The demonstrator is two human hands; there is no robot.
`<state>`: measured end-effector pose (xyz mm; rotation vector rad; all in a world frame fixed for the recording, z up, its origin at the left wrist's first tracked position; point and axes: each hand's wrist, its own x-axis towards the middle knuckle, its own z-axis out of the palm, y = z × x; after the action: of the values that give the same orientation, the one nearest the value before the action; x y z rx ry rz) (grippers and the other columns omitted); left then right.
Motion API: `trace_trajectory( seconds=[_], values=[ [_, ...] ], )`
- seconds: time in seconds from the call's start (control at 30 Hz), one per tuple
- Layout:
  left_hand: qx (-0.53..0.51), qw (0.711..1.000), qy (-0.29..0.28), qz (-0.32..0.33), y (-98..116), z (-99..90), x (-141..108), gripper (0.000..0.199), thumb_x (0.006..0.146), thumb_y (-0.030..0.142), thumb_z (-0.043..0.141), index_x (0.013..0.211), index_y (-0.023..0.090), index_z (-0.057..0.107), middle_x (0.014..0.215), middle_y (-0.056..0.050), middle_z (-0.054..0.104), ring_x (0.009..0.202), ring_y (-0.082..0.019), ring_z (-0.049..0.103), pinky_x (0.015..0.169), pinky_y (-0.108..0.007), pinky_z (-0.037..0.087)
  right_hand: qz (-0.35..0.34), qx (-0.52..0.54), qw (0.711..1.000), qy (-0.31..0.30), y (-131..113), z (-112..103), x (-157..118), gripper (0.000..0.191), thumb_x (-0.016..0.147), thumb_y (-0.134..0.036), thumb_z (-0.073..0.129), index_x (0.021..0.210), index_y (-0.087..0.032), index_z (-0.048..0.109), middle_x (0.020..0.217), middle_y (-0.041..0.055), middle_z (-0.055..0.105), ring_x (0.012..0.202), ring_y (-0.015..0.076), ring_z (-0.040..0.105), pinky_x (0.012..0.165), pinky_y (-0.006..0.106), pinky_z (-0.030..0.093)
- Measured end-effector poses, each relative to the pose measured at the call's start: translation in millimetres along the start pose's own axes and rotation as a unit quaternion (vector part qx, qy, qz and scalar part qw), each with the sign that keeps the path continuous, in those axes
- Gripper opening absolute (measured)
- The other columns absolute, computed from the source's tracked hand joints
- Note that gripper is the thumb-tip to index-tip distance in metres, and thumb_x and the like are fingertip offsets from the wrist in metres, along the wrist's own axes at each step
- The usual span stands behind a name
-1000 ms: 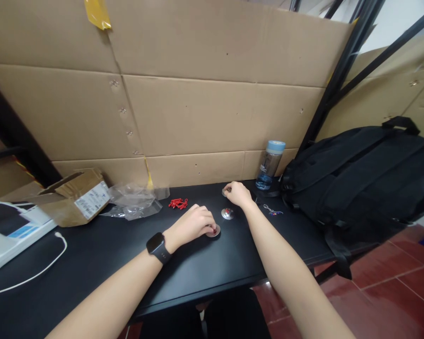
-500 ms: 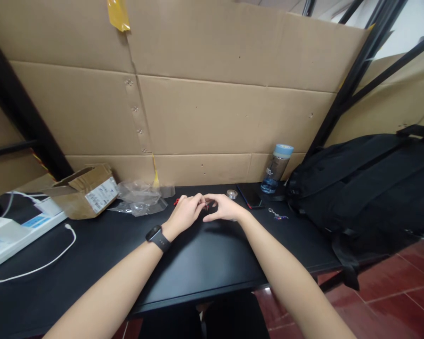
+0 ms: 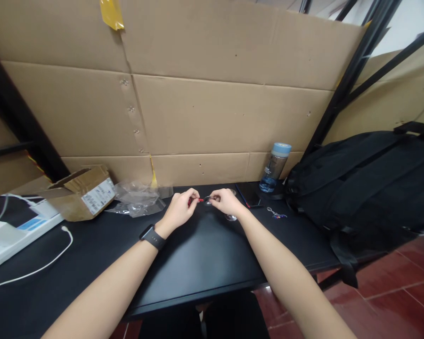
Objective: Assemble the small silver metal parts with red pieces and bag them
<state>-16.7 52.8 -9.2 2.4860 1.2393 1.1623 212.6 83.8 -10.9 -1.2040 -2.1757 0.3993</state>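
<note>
The left hand [image 3: 183, 207] pinched a small, thin red piece [image 3: 200, 200] between thumb and fingertips; just beside it, the right hand [image 3: 228, 202] gripped the edge of a small, round, shiny piece [image 3: 207, 201], both above the black tabletop [image 3: 198, 254]; a second round, shiny disc [image 3: 230, 217] lay by the right wrist; a dark, flat, rectangular phone [image 3: 249, 195] rested near a clear bottle with a light-blue lid [image 3: 271, 170].
</note>
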Motion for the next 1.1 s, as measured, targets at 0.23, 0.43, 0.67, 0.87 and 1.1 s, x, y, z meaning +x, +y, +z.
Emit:
trace_trajectory(
  seconds=[0.23,0.43,0.67,0.87,1.1],
  values=[
    [0.176,0.982,-0.028,-0.065,-16.2,-15.2,0.3,0.013,0.088,0.025,0.056,0.089,0.025,0.069,0.083,-0.004,0.074,0.082,-0.023,0.067,0.085,-0.037,0.041,0.137,-0.113,0.974,0.138,32.1,-31.4,-1.3,0.024,0.087,-0.025,0.059,0.103,-0.023,0.078,0.105,0.0069,0.077,0.096,0.0207,0.071,0.089,0.028,0.05],
    [0.212,0.974,-0.052,-0.062,-24.8,-17.3,-0.5,0.015,0.085,0.025,0.058,0.084,0.025,0.073,0.083,-0.005,0.075,0.08,-0.023,0.066,0.079,-0.034,0.041,0.234,-0.158,0.952,0.121,55.4,-41.9,-6.7,0.033,0.091,-0.029,0.056,0.117,-0.024,0.075,0.116,0.01,0.074,0.11,0.0237,0.069,0.097,0.032,0.05],
    [0.206,0.974,-0.095,-0.007,-21.8,-15.0,-0.8,0.015,0.085,0.022,0.059,0.083,0.025,0.074,0.089,-0.005,0.076,0.091,-0.025,0.063,0.08,-0.036,0.039,0.217,-0.173,0.961,0.003,51.4,-43.6,-8.7,0.032,0.082,-0.031,0.068,0.112,-0.028,0.077,0.112,0.0081,0.076,0.103,0.026,0.071,0.085,0.031,0.053],
    [0.201,0.975,-0.091,-0.005,-18.2,-15.7,-1.1,0.021,0.088,0.025,0.055,0.076,0.023,0.072,0.093,-0.007,0.075,0.091,-0.025,0.06,0.081,-0.037,0.039,0.183,-0.162,0.97,0.004,47.1,-46.9,-7.3,0.026,0.08,-0.025,0.068,0.103,-0.025,0.079,0.11,0.0076,0.077,0.102,0.0247,0.071,0.085,0.029,0.052],
    [0.195,0.977,-0.089,-0.007,-22.4,-12.5,-3.5,0.021,0.088,0.027,0.055,0.079,0.023,0.074,0.097,-0.008,0.075,0.095,-0.026,0.059,0.084,-0.039,0.041,0.069,0.025,0.968,-0.241,26.8,-65.3,-14.2,0.036,0.071,-0.032,0.078,0.105,-0.02,0.076,0.087,0.0025,0.077,0.07,0.0155,0.07,0.063,0.022,0.05]
  ],
)
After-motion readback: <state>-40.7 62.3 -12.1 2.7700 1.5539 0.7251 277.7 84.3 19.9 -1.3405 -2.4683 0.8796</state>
